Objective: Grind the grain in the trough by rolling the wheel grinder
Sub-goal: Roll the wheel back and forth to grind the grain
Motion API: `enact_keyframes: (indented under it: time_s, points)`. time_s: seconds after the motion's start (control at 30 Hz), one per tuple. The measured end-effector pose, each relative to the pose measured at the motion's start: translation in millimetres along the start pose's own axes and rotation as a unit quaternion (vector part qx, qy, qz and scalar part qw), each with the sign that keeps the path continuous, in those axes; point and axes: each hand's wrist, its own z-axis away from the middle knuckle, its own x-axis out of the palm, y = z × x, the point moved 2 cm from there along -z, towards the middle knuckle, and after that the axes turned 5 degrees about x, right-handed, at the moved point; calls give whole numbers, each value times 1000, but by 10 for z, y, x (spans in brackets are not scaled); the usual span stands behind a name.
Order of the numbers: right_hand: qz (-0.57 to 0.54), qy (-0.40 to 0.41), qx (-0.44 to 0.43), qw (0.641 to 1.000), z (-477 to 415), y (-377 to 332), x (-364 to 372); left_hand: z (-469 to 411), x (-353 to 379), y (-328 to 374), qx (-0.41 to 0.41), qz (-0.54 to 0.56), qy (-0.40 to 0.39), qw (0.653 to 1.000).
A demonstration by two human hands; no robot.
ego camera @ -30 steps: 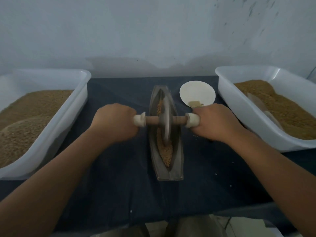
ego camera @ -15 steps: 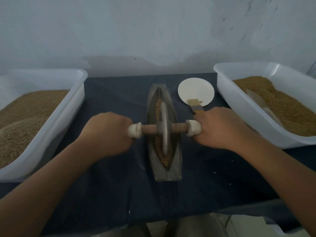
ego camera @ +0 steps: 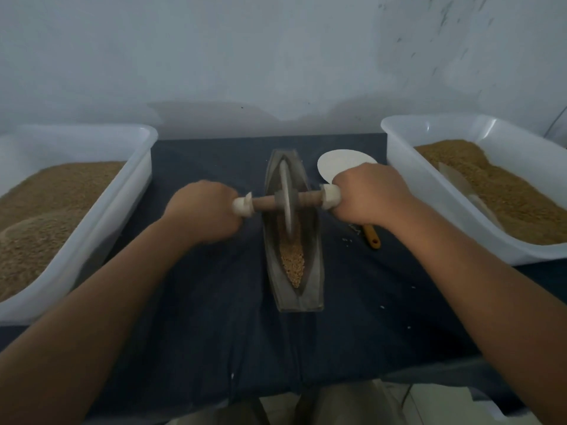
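Worktop [ego camera: 199,302] under a dark blue cloth, backed by a pale wall. White plastic tub at each side: left tub [ego camera: 135,191] and right tub [ego camera: 399,167], both heaped with brown meal. A pale flat piece [ego camera: 460,185] lies half buried in the right one.

Trough [ego camera: 314,271]: grey, boat-shaped, lying lengthwise mid-cloth between the tubs, well apart from both.

Left hand [ego camera: 202,213] curled tight round the left end of the axle, knuckles up. Right hand [ego camera: 371,194] wrapped the same way round the right end. Only the pale end collars show beside each fist.

Wheel grinder [ego camera: 287,197] stands on edge in the trough's groove, in the far half, with its wooden axle crossing above the trough walls. Wheel slightly blurred.

White disc [ego camera: 334,164] flat on the cloth just right of the trough's far end, partly covered by the right hand.

Grain [ego camera: 293,259] fills the near half of the groove, on the person's side of the wheel.

Orange handle [ego camera: 372,236] pokes out from under the right hand, lying on the cloth. A few pale specks scattered near it.
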Motion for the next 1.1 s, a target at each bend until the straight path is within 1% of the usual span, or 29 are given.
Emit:
enact_keyframes:
  time_s: [0.1,0.13,0.2,0.27,0.37,0.4,0.47,0.57,0.63,0.67,0.73,0.8,0.87,0.9,0.93,1.03,1.1]
  points:
    - [-43,-128,-33,990,399,41,-92,415,-35,36,41,-7,0,999]
    - [-55,-150,-40,986,472,50,-118,494,-61,44,52,-5,-5,999]
    - [-66,-163,-40,984,475,62,-97,513,-91,55,65,-11,-16,998]
    - [-55,-134,-22,989,350,65,-3,350,-110,79,58,-22,-18,998]
    - [-28,-17,31,999,54,72,186,-83,-161,73,13,-56,25,998]
    - [-23,10,46,999,-23,68,226,-206,-180,63,4,-66,41,997]
    - [-16,29,67,997,-130,64,268,-363,-210,47,-3,-70,51,996]
    - [-20,24,63,998,-79,21,194,-298,-214,59,10,-52,17,998]
    - [-31,-10,34,999,126,9,100,-38,-184,86,26,-29,-16,999]
    - [-30,-28,16,999,268,17,56,134,-164,99,37,-19,-20,999]
    - [-29,-48,-23,998,561,51,-53,483,-157,124,61,-19,5,998]
    - [-58,-81,-43,994,721,77,-127,686,-174,131,78,-32,25,996]
    - [-72,-113,-46,990,681,81,-98,642,-186,130,82,-46,20,995]
    - [-62,-105,-38,992,600,74,-52,550,-189,133,75,-48,14,996]
    - [-46,-78,-22,996,486,73,13,414,-188,135,64,-45,11,997]
    - [-13,40,48,998,85,70,215,-118,-214,102,15,-57,18,998]
    - [-12,78,59,995,-129,51,258,-377,-277,85,-9,-62,30,998]
